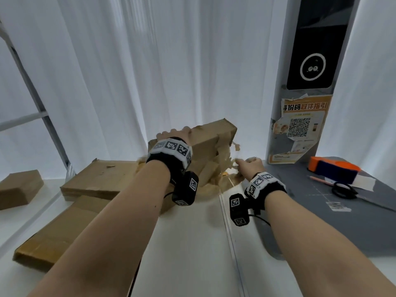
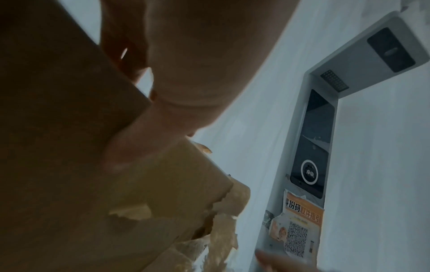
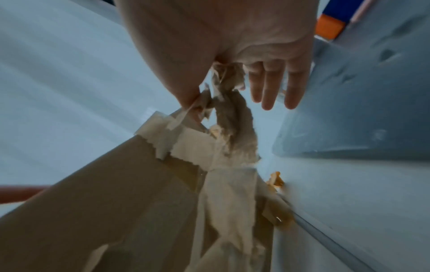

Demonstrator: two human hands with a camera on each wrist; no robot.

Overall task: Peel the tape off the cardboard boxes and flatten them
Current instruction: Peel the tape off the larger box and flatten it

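A brown cardboard box [image 1: 211, 142] stands tilted on the white table, one end raised. My left hand [image 1: 174, 133] grips its upper left edge, fingers curled over the top; in the left wrist view the thumb [image 2: 149, 136] presses the box face [image 2: 58, 128]. My right hand [image 1: 248, 166] pinches crumpled beige tape [image 1: 225, 163] between thumb and forefinger just right of the box. In the right wrist view the tape [image 3: 232, 147] stretches from the pinch down to the box [image 3: 104, 202], and the other three fingers [image 3: 267, 88] hang straight.
Flattened cardboard [image 1: 96, 179] lies left of the box, another sheet [image 1: 57, 230] nearer, and a small closed box [image 1: 19, 187] at far left. A grey mat [image 1: 321, 211] on the right carries scissors [image 1: 345, 190], a pencil and an orange-blue tape dispenser [image 1: 334, 169]. A grey kiosk post [image 1: 304, 103] stands behind.
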